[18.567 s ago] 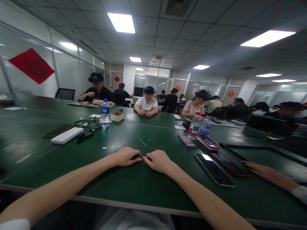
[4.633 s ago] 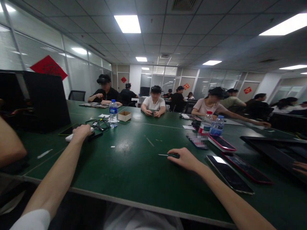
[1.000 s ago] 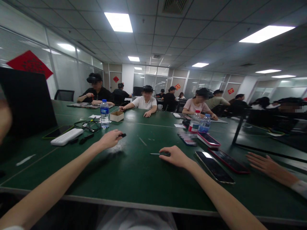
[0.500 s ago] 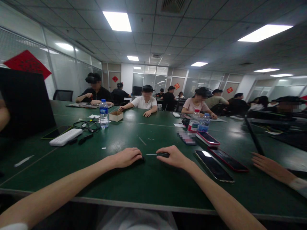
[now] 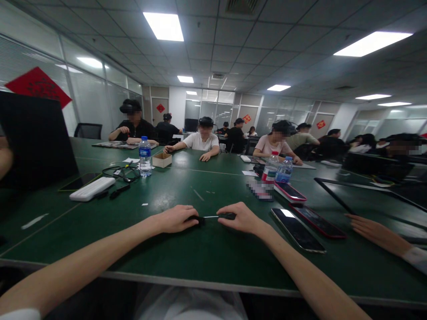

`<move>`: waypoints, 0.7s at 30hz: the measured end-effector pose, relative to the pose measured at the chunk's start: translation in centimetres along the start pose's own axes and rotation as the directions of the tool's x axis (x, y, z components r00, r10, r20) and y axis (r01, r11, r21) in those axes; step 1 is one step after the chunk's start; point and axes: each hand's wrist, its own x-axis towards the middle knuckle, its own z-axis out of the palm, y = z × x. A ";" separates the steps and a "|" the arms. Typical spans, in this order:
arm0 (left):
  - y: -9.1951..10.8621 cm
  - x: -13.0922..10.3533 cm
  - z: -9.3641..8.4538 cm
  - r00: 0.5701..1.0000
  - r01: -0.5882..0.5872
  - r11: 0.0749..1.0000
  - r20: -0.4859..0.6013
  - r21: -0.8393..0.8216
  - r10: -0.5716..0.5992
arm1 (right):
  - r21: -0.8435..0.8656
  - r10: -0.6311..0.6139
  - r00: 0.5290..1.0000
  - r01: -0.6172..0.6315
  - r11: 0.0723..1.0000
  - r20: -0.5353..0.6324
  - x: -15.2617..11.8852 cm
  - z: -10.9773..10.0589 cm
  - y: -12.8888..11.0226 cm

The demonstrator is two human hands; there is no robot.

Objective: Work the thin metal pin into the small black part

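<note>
My right hand (image 5: 240,218) is closed around the dark handle of a thin screwdriver (image 5: 211,217), whose bright metal shaft points left, low over the green table. My left hand (image 5: 178,218) is closed on a small black piece (image 5: 200,219) that sticks out past its fingertips. The shaft's tip is at the edge of this piece; whether it is inside it or only touching, I cannot tell. Fingers hide most of the black piece and part of the handle.
Phones (image 5: 298,231) lie right of my right hand, with water bottles (image 5: 284,171) behind. On the left are a bottle (image 5: 145,158), a white power bank (image 5: 92,189), cables and a cardboard box (image 5: 162,160). Another person's hand (image 5: 373,231) holds a dark frame (image 5: 336,198) at right.
The black piece shows more between my left fingers and now meets the screwdriver's tip, where a small gap was. At right, the other person's dark frame has tipped from upright to nearly flat.
</note>
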 end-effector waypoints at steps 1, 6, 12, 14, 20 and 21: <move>0.1 0.0 0.0 1.000 -0.001 1.000 -0.004 0.004 0.001 | 0.004 -0.003 1.000 0.003 1.000 -0.003 0.0 0.0 -0.1; 0.4 -0.1 -0.3 1.000 0.002 1.000 -0.007 0.002 -0.002 | 0.022 -0.017 1.000 0.017 1.000 -0.012 -0.1 -0.2 -0.2; 0.3 -0.1 -0.2 1.000 -0.006 1.000 -0.013 0.015 0.006 | 0.018 -0.038 0.999 0.039 0.999 -0.013 -0.1 0.0 0.0; 0.3 -0.1 -0.2 1.000 -0.011 1.000 -0.014 0.020 0.011 | 0.012 -0.039 0.999 0.040 0.999 -0.010 -0.1 0.0 0.0; -0.1 -0.1 0.1 1.000 0.006 1.000 -0.013 0.003 -0.006 | 0.010 -0.033 0.999 0.033 0.999 0.003 0.0 -0.1 0.0; -0.1 -0.1 0.2 1.000 0.006 1.000 -0.013 -0.003 -0.006 | 0.010 -0.032 0.999 0.032 0.999 0.004 0.0 -0.1 0.1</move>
